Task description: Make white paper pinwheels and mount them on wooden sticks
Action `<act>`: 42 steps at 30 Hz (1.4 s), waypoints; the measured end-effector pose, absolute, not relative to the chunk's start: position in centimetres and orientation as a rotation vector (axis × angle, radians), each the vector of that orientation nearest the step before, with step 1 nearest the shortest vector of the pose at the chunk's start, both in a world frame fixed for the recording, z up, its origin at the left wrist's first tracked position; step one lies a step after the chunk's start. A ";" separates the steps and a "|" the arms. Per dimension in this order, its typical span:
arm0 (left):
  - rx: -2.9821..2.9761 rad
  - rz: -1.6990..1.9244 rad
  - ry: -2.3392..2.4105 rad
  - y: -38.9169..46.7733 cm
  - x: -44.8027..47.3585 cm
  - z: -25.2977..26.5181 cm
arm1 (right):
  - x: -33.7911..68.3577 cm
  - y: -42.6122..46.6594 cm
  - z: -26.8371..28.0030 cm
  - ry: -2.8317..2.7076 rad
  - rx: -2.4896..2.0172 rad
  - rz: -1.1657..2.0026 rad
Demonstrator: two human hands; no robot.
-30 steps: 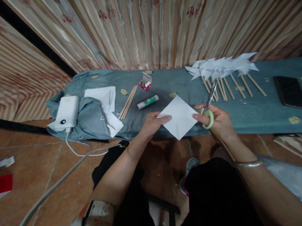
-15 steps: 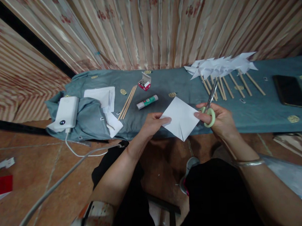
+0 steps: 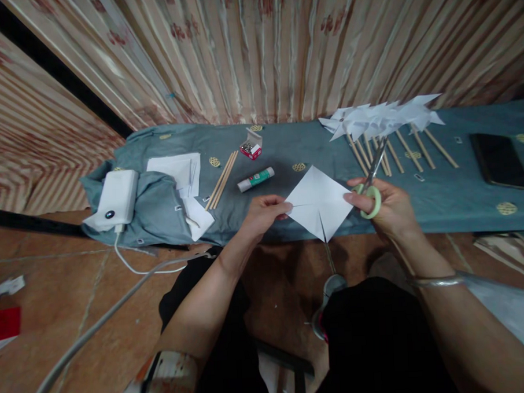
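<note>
A square white sheet of paper (image 3: 316,188) is held cornerwise above the front edge of the bench. Slits run inward from its near corner and its left corner. My left hand (image 3: 265,214) pinches the left corner between thumb and fingers. My right hand (image 3: 386,208) grips the right corner with its thumb, and the same hand carries scissors (image 3: 370,197) with pale green handles, blades pointing up and away from the paper. Beyond the scissors lie several white paper pinwheels (image 3: 380,119) on wooden sticks (image 3: 399,150).
On the grey-green cloth (image 3: 286,143) are a glue stick (image 3: 255,179), a small red box of pins (image 3: 251,146), several wooden sticks (image 3: 222,181), paper pieces (image 3: 187,171), a white power bank (image 3: 117,197) with its cable, and a black phone (image 3: 499,160). A curtain (image 3: 256,57) hangs behind.
The paper has shifted slightly to the right and turned a little. My left fingers have slid to its left corner, where a slit now shows. The scissors moved right with my right hand.
</note>
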State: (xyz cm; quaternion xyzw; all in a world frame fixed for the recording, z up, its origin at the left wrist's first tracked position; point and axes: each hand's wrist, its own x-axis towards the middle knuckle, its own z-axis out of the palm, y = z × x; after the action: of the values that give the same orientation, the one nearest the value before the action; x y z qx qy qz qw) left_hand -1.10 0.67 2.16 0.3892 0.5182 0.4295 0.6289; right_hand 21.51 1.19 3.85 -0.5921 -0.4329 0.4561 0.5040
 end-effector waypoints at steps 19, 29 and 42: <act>0.874 1.063 1.215 1.0 -1.6 2.5 | 21.6 1.6 4.3 -0.974 -1.428 1.107; 0.723 1.289 1.184 1.4 -2.7 2.7 | 21.6 2.4 3.6 -0.814 -1.342 1.063; 0.765 1.352 1.010 -0.2 3.4 2.5 | 15.1 2.9 3.1 -0.756 -1.252 1.251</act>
State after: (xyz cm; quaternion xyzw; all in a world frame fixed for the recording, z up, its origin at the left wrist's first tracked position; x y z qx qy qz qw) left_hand 3.41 -0.25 2.54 0.3300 0.4357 0.5832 0.6009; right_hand 15.14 2.91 3.09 -0.5339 -0.3224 0.5334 0.5714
